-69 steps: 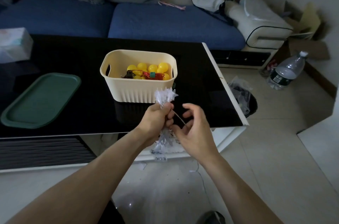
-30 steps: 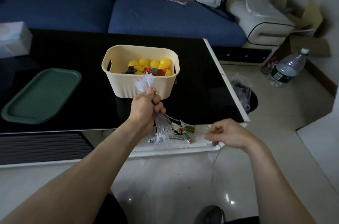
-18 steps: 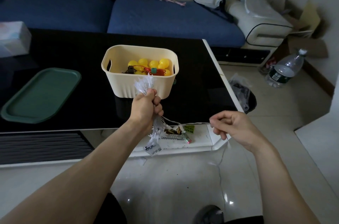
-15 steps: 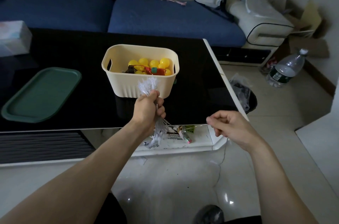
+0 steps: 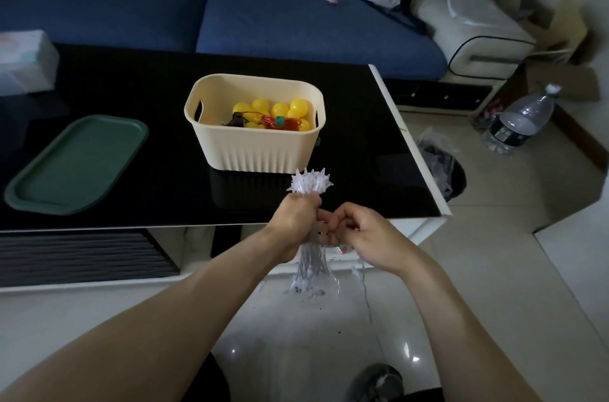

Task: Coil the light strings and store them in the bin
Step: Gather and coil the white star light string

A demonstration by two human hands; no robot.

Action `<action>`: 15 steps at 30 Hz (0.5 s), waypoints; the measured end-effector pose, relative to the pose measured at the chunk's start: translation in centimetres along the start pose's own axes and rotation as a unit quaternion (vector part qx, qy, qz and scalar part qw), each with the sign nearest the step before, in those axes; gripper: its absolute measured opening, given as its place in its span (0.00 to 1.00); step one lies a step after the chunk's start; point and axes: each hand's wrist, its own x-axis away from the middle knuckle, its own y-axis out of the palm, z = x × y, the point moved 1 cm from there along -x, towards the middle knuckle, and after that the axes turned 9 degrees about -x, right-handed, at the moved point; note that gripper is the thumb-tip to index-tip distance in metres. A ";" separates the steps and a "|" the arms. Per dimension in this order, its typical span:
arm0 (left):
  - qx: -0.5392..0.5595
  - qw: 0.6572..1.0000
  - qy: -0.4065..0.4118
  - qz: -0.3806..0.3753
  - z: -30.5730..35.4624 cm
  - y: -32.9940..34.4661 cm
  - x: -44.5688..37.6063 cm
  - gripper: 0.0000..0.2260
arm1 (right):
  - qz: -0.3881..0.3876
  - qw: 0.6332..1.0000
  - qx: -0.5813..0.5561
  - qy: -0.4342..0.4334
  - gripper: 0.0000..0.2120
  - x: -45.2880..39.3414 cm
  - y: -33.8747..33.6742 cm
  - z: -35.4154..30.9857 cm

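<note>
My left hand (image 5: 296,220) grips a folded bundle of clear white light string (image 5: 311,183) upright, its spiky bulbs sticking out above the fist and more loops hanging below the hand. My right hand (image 5: 365,233) is pressed against the bundle from the right, fingers curled on its thin wire; a loose strand trails down toward the floor. Both hands hover just past the near edge of the black table. The cream bin (image 5: 260,151) stands on the table beyond them and holds a yellow ball light string (image 5: 280,108) with red wire.
A green tray (image 5: 75,167) lies on the black table (image 5: 131,82) to the left, a tissue pack (image 5: 23,62) at far left. A blue sofa runs behind. On the floor to the right are a plastic bottle (image 5: 520,125) and a small black bag-lined bucket (image 5: 441,167).
My right hand, which had drawn the wire out to the right, has come back to the bundle. My left hand with the bundle has shifted right and nearer.
</note>
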 end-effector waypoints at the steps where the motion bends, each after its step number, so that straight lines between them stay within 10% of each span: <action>1: -0.013 1.000 -0.009 0.000 -0.2 -0.1 -0.2 0.11 | 0.002 1.000 0.011 -0.008 0.10 0.0 0.1 0.1; 15: -0.217 0.965 -0.107 -0.101 -1.7 -0.4 -0.3 0.13 | -0.006 0.997 0.067 0.033 0.18 0.3 0.8 0.3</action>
